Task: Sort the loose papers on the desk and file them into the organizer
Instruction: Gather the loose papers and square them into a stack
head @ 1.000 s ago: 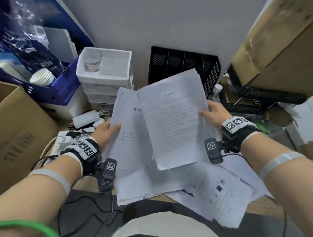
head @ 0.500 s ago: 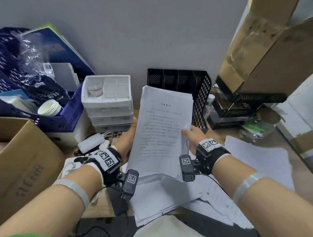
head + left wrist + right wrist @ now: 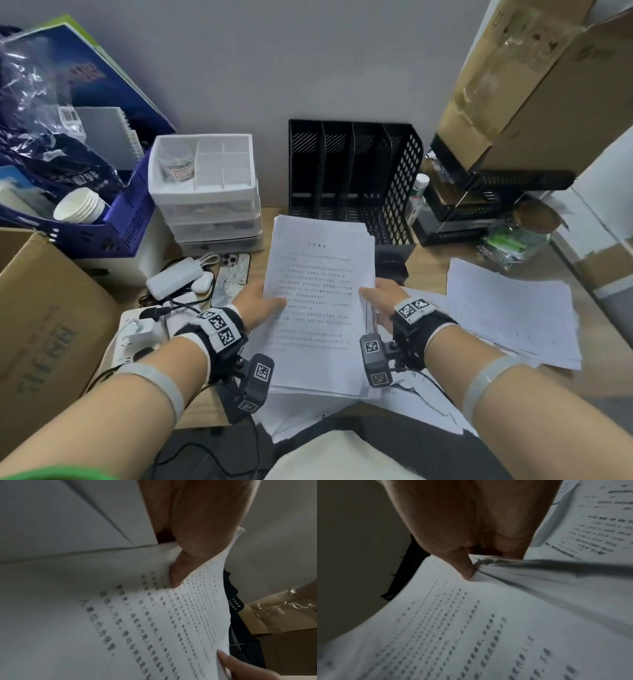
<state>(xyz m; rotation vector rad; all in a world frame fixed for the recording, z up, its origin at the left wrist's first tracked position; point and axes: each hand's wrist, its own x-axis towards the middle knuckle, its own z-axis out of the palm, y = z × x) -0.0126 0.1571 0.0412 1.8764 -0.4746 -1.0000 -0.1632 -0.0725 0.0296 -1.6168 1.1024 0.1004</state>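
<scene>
Two hands hold one stack of papers [image 3: 318,308] above the table [image 3: 428,270], just in front of the single black organizer [image 3: 352,178] with four upright slots. The left hand [image 3: 255,301] pinches the stack's left edge, thumb on top; the right hand [image 3: 383,298] has the same grip on the right edge. The top sheet is white with a short heading and many lines of small print. Two more loose heaps lie on the table: one [image 3: 510,315] to the right, one [image 3: 308,411] beneath the held stack.
</scene>
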